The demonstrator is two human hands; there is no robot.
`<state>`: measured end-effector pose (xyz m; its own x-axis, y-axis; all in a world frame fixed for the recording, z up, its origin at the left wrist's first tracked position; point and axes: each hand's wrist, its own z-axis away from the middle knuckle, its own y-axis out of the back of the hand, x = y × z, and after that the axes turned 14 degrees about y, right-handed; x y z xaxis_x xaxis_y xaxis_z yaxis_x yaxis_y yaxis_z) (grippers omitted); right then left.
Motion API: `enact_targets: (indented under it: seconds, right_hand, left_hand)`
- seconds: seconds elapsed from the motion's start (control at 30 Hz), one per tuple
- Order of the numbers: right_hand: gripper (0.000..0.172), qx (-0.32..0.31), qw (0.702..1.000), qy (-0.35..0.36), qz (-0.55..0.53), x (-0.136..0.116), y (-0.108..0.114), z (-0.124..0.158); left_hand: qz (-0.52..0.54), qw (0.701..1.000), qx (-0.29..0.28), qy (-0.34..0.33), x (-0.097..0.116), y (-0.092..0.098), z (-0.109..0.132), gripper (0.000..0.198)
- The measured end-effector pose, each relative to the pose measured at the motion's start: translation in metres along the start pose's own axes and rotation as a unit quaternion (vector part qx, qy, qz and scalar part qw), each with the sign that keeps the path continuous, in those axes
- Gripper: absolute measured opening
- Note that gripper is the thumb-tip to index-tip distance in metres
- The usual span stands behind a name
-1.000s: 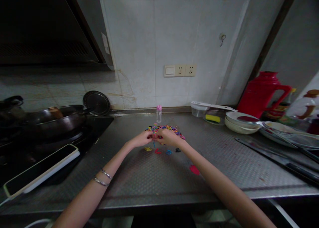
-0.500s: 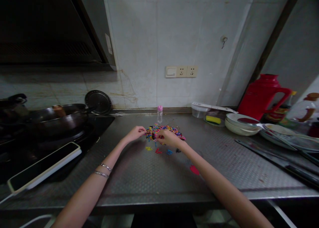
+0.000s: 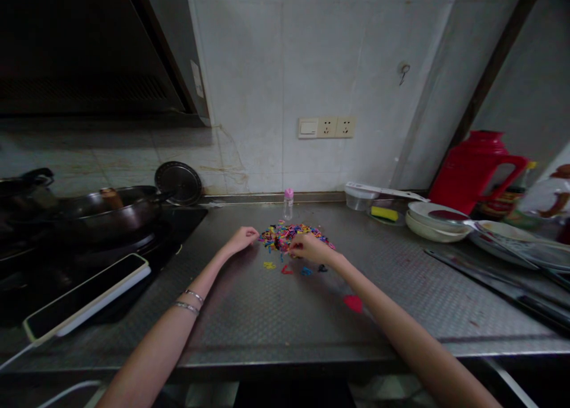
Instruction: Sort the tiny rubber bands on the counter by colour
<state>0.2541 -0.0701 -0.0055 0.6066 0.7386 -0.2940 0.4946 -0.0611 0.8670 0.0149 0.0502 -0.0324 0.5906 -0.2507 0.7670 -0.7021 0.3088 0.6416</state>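
Kitchen corner, dim overall from where I watch. Back wall (image 3: 276, 69) is pale tile, stained brown low down near the seam. A socket strip (image 3: 326, 127) sits mid-wall, with a small hook (image 3: 403, 70) higher to the right. A dark range hood (image 3: 80, 40) fills the upper left, above a black hob (image 3: 182, 221). A dark post (image 3: 490, 69) slants along the right. The tabletop (image 3: 276, 325) is patterned grey metal.

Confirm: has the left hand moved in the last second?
Yes. The left hand has drawn leftward, away from the pink-capped bottle and the right hand it met before.
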Motion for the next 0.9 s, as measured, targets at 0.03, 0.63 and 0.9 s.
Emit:
enact_targets:
  seconds: [0.03, 0.63, 0.9]
  right_hand:
    - [0.020, 0.002, 1.000, -0.004, -0.007, 0.003, 0.005, 0.009]
    - [0.027, -0.013, 0.991, -0.129, -0.036, 0.025, 0.041, 0.108]
    - [0.027, 0.025, 0.984, -0.176, 0.012, 0.040, 0.052, 0.108]
  left_hand:
    - [0.000, 1.000, 0.001, 0.006, -0.001, 0.000, 0.000, 0.030]
    - [0.003, 0.998, -0.001, 0.060, 0.002, 0.001, 0.006, 0.032]
    - [0.001, 0.998, -0.003, 0.061, -0.005, 0.000, -0.001, 0.029]
